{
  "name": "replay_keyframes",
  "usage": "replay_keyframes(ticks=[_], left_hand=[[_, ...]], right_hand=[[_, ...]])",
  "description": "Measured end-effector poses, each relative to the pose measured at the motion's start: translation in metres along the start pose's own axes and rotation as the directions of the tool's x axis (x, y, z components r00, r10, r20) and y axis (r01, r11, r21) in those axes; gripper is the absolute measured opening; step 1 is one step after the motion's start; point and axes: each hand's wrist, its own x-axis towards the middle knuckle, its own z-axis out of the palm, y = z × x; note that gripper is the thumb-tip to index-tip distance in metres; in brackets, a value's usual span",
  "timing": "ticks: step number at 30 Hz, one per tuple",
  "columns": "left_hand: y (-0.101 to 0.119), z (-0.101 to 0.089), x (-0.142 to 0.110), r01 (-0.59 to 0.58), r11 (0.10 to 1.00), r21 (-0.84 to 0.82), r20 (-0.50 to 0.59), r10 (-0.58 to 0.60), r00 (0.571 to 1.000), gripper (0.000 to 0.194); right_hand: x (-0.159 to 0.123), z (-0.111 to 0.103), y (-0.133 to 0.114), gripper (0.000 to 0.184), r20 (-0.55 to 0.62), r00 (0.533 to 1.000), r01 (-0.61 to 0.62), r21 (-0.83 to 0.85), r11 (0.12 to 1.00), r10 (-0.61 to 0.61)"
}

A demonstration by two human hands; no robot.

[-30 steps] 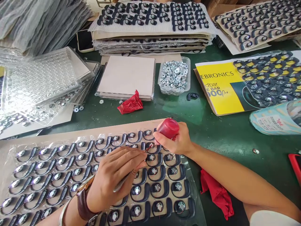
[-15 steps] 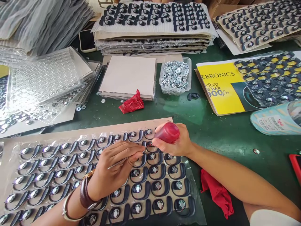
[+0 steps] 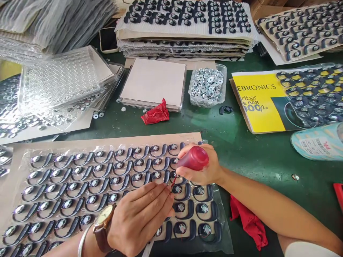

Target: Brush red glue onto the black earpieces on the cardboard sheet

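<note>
Right hand (image 3: 203,169) grips red bottle (image 3: 193,159) — nozzle on part sheet (image 3: 80,178); left hand (image 3: 139,221) pinches thin tool (image 3: 147,247) beside it.

left hand (image 3: 139,221) fingers pinched, right hand (image 3: 203,167) grip closed

My right hand (image 3: 204,167) grips a red squeeze bottle (image 3: 193,158), its thin nozzle angled down onto a black earhook part (image 3: 177,189) on the plastic-covered sheet (image 3: 107,142). My left hand (image 3: 140,219), wristwatch (image 3: 103,223) on, pinches close beside the nozzle tip. A red rag (image 3: 248,221) lies under my right forearm.
</note>
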Motion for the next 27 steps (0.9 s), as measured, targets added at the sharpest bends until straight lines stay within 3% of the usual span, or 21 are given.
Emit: replay_keyframes(ticks=[7,13,19,27], left_hand=[[0.0064,0.0026,-0.0013,-0.027,0.999,0.046,0.000,0.027,1.000,0.025],[0.0081,0.0003,0.0009,0.002,1.000,0.018,-0.010,-0.001,1.000,0.023],[0.0079,-0.0004,0.0008,0.018,1.000,0.007,-0.001,-0.018,1.000,0.023],[0.0069,-0.0013,-0.0014,0.016,1.000,-0.005,0.045,-0.015,0.999,0.025]], right_hand=[[-0.0023,0.0010,0.0016,0.029,0.074,0.997,0.044,-0.083,0.996,-0.038],[-0.0027,0.0033,0.0029,0.029,0.005,0.998,0.055,-0.173,0.983,-0.055],[-0.0008,0.0012,0.0007,0.029,-0.015,0.999,0.048,-0.131,0.990,-0.051],[-0.0002,0.0012,0.0019,0.028,-0.024,0.999,-0.046,-0.105,0.993,0.044]])
